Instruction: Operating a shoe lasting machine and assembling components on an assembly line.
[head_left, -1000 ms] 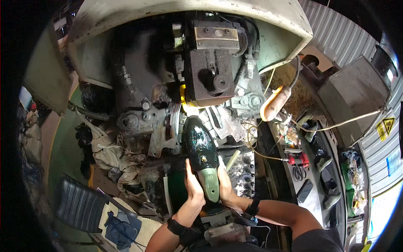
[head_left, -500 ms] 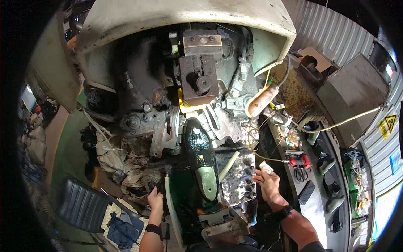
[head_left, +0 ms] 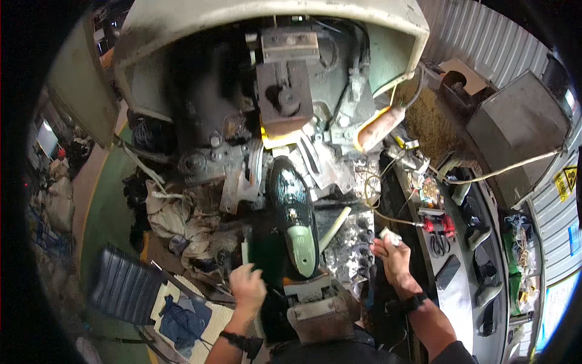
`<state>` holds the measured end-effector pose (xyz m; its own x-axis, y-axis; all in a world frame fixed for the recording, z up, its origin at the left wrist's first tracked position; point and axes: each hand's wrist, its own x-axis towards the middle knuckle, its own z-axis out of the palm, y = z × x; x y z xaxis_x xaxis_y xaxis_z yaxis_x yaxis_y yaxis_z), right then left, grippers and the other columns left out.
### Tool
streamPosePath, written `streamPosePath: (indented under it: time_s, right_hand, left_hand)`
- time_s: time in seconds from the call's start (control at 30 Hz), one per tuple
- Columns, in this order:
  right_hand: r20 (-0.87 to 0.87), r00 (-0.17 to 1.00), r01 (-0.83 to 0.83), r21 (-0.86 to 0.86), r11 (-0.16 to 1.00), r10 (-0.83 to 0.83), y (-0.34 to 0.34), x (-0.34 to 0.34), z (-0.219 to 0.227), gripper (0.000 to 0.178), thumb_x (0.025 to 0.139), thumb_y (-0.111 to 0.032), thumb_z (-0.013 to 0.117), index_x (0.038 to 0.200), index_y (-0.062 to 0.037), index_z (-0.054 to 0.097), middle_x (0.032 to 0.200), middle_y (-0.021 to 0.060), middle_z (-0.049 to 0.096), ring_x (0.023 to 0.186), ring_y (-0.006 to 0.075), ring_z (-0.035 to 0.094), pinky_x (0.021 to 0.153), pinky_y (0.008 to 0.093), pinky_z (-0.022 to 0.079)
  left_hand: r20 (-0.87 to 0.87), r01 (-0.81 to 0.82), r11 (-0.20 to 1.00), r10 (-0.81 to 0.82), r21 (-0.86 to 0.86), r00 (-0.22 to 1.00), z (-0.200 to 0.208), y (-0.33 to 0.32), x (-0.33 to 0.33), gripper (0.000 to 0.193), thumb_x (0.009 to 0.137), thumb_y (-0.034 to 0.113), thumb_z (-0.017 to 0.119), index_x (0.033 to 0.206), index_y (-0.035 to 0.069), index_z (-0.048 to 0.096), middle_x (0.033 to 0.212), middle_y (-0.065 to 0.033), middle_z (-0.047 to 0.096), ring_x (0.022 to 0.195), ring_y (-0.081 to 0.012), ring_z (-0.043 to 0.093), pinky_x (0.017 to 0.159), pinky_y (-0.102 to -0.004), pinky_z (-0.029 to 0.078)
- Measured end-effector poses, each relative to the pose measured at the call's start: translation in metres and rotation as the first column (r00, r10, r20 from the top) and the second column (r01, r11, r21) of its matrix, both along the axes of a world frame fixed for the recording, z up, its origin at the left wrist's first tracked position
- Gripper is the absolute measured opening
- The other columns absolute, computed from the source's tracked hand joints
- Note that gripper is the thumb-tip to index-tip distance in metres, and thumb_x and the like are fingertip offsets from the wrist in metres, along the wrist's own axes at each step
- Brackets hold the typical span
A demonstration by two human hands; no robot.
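Observation:
A black shoe upper (head_left: 290, 185) is stretched over a light green shoe last (head_left: 302, 250), which sits sole-down or nearly so below the machine's head, heel end toward me. My left hand (head_left: 247, 292) is left of the last, by the edge of a dark green panel, its fingers loosely curled with nothing visible in them. To the right of the last, my right hand (head_left: 394, 259) is raised palm partly up. Between its thumb and fingers is a small crumpled white piece (head_left: 390, 236), cloth or paper; I cannot tell which.
The lasting machine (head_left: 285, 100) has metal side plates and a pale hood. A pale strip (head_left: 334, 229) sticks out beside the last. On the right are a lamp (head_left: 379, 128), a red tool (head_left: 439, 225), scissors (head_left: 440, 244) and a rack of shoes (head_left: 479, 235). A chair (head_left: 126, 284) stands at left.
My left hand has moved right and inward, away from a dark part beside the cloth bundle. The right hand still holds the white piece. The whole view has shifted slightly.

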<state>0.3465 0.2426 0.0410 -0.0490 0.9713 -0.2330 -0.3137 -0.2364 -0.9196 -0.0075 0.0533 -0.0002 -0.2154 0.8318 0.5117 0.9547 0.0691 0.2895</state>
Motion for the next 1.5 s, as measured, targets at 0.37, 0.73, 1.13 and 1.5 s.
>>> streamPosePath:
  time_s: [0.37, 0.73, 1.13, 1.5]
  right_hand:
    - [-0.026, 0.999, -0.024, 0.104, 0.994, 0.027, -0.025, -0.013, 0.021, 0.022, 0.102, -0.019, 0.059, 0.101, 0.0, 0.068, 0.089, 0.0191, 0.074, 0.072, 0.0234, 0.074, 0.065, 0.0328, 0.06]
    - [0.555, 0.817, -0.474, 0.493, 0.73, 0.155, -0.097, -0.033, 0.081, 0.031, 0.097, -0.022, 0.066, 0.114, 0.0037, 0.07, 0.107, 0.013, 0.074, 0.097, 0.0239, 0.071, 0.086, 0.0345, 0.057]
    - [0.545, 0.789, -0.614, 0.712, 0.341, 0.282, -0.178, -0.08, 0.168, 0.102, 0.08, -0.024, 0.084, 0.156, -0.0043, 0.02, 0.155, 0.0181, 0.039, 0.142, 0.0328, 0.04, 0.118, 0.0431, 0.033]
    - [0.538, 0.836, -0.263, 0.562, 0.785, -0.105, -0.235, 0.07, 0.167, 0.083, 0.081, -0.03, 0.083, 0.146, -0.0001, 0.041, 0.129, 0.025, 0.061, 0.118, 0.0372, 0.063, 0.101, 0.0423, 0.05]
  left_hand:
    - [0.884, 0.167, 0.981, 0.008, -0.098, 0.468, -0.118, -0.021, 0.027, 0.037, 0.076, 0.024, 0.072, 0.103, -0.001, 0.068, 0.099, -0.0206, 0.067, 0.098, -0.04, 0.062, 0.083, -0.0486, 0.05]
    - [0.983, -0.223, 0.972, -0.039, 0.079, 0.18, 0.076, -0.126, -0.045, 0.042, 0.084, 0.015, 0.075, 0.123, 0.004, 0.062, 0.1, -0.0092, 0.071, 0.093, -0.0257, 0.068, 0.089, -0.0408, 0.056]
    - [0.755, -0.138, 0.868, -0.486, 0.478, -0.441, 0.217, -0.022, 0.024, 0.033, 0.099, 0.027, 0.062, 0.121, 0.003, 0.058, 0.116, -0.0133, 0.064, 0.111, -0.0275, 0.062, 0.099, -0.0426, 0.049]
    - [0.85, 0.407, 0.876, -0.006, 0.258, -0.527, 0.189, 0.057, 0.184, 0.038, 0.095, 0.029, 0.063, 0.119, 0.0, 0.062, 0.111, -0.0122, 0.068, 0.105, -0.0267, 0.064, 0.094, -0.0413, 0.051]
